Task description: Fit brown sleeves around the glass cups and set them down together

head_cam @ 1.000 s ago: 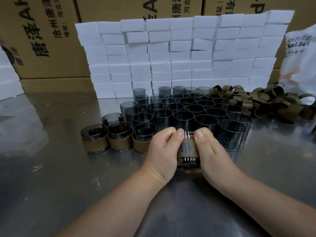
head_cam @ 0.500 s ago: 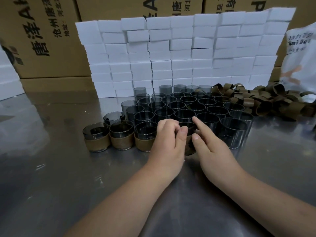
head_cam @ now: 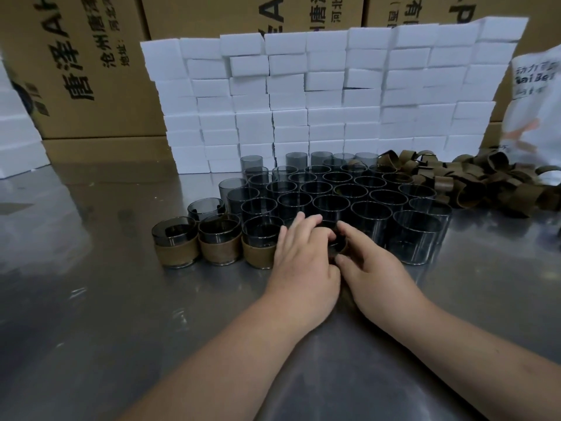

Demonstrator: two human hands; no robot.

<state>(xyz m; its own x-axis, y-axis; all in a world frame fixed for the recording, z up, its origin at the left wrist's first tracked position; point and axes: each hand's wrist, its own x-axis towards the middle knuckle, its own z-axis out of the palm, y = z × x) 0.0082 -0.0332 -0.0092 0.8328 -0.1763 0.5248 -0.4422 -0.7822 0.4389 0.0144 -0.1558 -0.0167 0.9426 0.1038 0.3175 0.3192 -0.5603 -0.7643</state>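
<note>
- While both hands are closing around it, the sleeved cup is standing at the front of the group on the metal table, mostly hidden, just right of three finished cups.
- The left hand is curling its fingers over the cup's rim and left side.
- The right hand is pinching the cup's right side, index finger at the rim, thumb lower down.
- Bare glass cups are crowding directly behind.
- Loose brown sleeves are lying heaped at the far right.

Glass cups smoky grey; sleeves brown; blocks white; table silver-grey; cartons tan, black lettering.
</note>
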